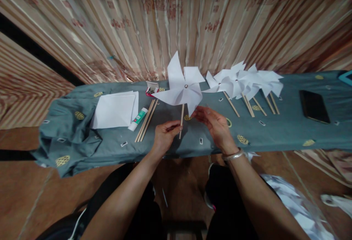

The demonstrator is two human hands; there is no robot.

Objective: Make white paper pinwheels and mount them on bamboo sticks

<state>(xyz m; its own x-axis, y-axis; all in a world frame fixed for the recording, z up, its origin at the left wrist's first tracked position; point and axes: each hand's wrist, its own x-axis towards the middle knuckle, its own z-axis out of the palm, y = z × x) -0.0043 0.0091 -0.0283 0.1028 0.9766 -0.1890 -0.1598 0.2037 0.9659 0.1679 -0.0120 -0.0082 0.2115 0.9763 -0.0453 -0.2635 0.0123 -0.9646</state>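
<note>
My left fingers (172, 127) are pinched together on the lower part of the stick (181, 117), thumb against forefinger, so the left hand (164, 136) carries the pinwheel (183, 89) upright above the near edge of the tabletop (286, 130). My right fingers (198, 112) are spread loosely apart, their tips just touching the lower right blade of the paper wheel; the right hand (216, 125) clamps on nothing that I can see.

I judge the pinwheel very light. The stick looks thin and stiff, the safe place to hold, low down where my pinch sits now. The blades are plain folded paper: soft, easy to crease or tear, so I would only brush their edges and never squeeze. A small metal pin (186, 85) fixes the blades at the hub, and I would keep my fingers clear of it.

Outward from the hands, 3 or so bare sticks (146, 121) lie left of the held one, touching a glue stick (138, 118). Beyond that sits a stack of white paper (115, 110), and a small box (150, 89) lies behind the sticks. To the right, a row of finished pinwheels (244, 82) lies flat with blades overlapping; I cannot count them surely. A dark phone (314, 106) lies well apart, far right. A grey-blue cloth (68, 137) covers the tabletop.
</note>
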